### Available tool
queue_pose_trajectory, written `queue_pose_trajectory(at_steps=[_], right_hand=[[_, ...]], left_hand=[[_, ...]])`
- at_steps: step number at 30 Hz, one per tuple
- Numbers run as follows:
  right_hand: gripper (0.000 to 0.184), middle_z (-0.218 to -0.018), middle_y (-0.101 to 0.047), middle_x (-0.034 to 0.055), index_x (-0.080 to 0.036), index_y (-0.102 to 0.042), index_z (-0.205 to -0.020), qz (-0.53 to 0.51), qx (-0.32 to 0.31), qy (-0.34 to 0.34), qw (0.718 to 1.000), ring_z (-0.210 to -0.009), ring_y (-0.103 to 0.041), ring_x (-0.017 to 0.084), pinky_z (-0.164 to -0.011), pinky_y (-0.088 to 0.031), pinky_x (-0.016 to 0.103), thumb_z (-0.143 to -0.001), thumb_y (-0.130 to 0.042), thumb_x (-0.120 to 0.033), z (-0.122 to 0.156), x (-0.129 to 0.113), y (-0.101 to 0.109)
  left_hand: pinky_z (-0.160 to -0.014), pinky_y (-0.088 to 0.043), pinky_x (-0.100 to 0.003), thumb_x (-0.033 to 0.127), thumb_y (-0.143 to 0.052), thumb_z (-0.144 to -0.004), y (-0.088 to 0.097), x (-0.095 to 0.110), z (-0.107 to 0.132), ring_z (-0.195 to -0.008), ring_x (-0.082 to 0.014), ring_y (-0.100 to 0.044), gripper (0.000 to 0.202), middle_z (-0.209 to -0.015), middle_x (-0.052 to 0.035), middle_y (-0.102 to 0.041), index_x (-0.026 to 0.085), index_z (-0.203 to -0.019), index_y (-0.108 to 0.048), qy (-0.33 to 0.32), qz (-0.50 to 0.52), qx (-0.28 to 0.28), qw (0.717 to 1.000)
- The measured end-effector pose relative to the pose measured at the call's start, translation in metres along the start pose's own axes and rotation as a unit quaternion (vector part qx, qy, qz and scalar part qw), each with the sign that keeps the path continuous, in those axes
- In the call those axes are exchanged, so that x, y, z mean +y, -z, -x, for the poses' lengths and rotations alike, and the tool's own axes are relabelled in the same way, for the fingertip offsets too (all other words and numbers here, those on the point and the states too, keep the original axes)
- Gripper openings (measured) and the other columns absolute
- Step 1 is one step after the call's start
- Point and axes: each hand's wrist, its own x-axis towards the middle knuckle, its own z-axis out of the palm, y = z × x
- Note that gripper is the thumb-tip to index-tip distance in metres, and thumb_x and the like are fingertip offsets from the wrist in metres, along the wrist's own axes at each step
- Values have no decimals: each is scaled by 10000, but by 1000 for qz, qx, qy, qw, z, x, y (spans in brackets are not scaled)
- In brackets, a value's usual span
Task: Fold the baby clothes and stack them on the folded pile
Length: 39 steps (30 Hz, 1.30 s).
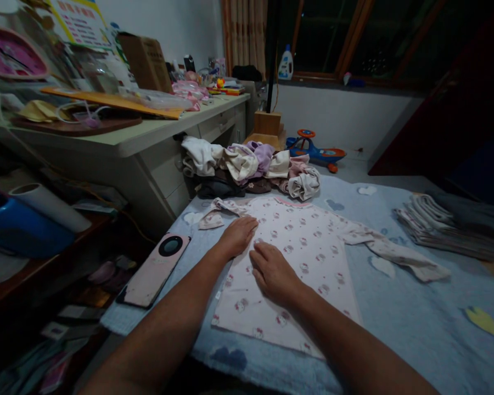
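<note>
Resting L hand (239, 237) and R hand (276, 273) on shirt (313, 260) spread over blanket (411, 323), w/ fingers together & slightly bent, prob to keep cloth flat; can't tell re any pinch. Leaving sleeves (395, 255) off to sides and phone (152, 280) to L, prob for clearance.

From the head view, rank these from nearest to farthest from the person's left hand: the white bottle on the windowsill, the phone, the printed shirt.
Measured from the left hand:
1. Printed shirt: directly under the hand, touching it.
2. Phone: to the hand's left, near the blue cover's edge.
3. White bottle: far ahead, on the windowsill.
</note>
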Motion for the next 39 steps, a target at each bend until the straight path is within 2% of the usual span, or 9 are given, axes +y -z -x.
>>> queue_pose_trajectory(at_steps=[6, 10, 12, 14, 16, 18, 21, 28, 39], right_hand=[[704, -1600, -209, 224, -64, -299, -1511, 38, -106, 5, 994, -1489, -174, 321, -1205, -165, 513, -962, -482, -465, 10, -14, -2], [763, -1591, -242, 224, -45, -316, -1501, -10, -120, 49, 992, -1477, -221, 304, -1208, -202, 449, -938, -503, -525, 20, -18, 6], [710, -1581, -293, 191, -76, -345, -1494, -37, -104, 51, 993, -1461, -275, 266, -1197, -249, 399, -945, -496, -499, 25, -9, 14], [641, -1573, -317, 181, -92, -355, -1494, -28, -69, -9, 997, -1451, -299, 258, -1189, -268, 412, -966, -462, -439, 30, 10, 22], [618, -1558, -331, 211, -70, -378, -1479, 18, -34, -107, 994, -1445, -309, 295, -1184, -262, 465, -962, -461, -398, 36, 36, 28], [639, -1567, -290, 241, -22, -361, -1478, 71, -7, -201, 977, -1465, -255, 323, -1189, -232, 476, -962, -453, -388, 43, 63, 33], [681, -1581, -256, 242, -2, -323, -1493, 126, -6, -290, 949, -1479, -213, 320, -1195, -197, 461, -973, -416, -433, 54, 93, 35], [667, -1603, -204, 224, -77, -341, -1500, 159, 15, -354, 921, -1491, -146, 347, -1185, -143, 485, -983, -371, -496, 66, 105, 31], [635, -1580, -257, 233, -86, -373, -1477, 168, 25, -372, 913, -1476, -188, 350, -1174, -177, 464, -980, -394, -481, 69, 105, 36]], left_hand=[[-1146, -276, -566, 319, -365, -987, -1, 5, 5, -1466, -283, -279, 510, -1591, -84, -321, 194, -1481, -398, 93, -102, -36, 990], [-1133, -236, -645, 269, -349, -983, 4, 16, 7, -1455, -307, -301, 488, -1578, -85, -348, 198, -1459, -432, 123, -134, -28, 983], [-1161, -195, -624, 178, -340, -964, 6, 23, 8, -1454, -298, -306, 475, -1551, -105, -396, 172, -1416, -486, 109, -148, -7, 983], [-1197, -186, -538, 95, -331, -935, 6, 30, 8, -1462, -268, -298, 490, -1537, -121, -417, 139, -1386, -518, 63, -148, 9, 987], [-1204, -223, -442, 109, -352, -939, 2, 36, 9, -1464, -249, -297, 478, -1544, -137, -401, 106, -1391, -510, 11, -129, -2, 992], [-1186, -273, -398, 229, -402, -968, -4, 43, 9, -1455, -257, -315, 478, -1553, -164, -376, 80, -1417, -475, -16, -103, -32, 994], [-1178, -279, -426, 420, -444, -972, -11, 50, 9, -1466, -296, -286, 586, -1572, -181, -331, 96, -1460, -420, -9, -91, -65, 994], [-1183, -201, -486, 582, -402, -957, -14, 52, 14, -1497, -354, -156, 661, -1616, -152, -235, 214, -1506, -379, 53, -105, -65, 991], [-1175, -192, -473, 638, -339, -949, -16, 43, 15, -1498, -346, -160, 711, -1623, -156, -211, 215, -1520, -349, 63, -102, -63, 991]])
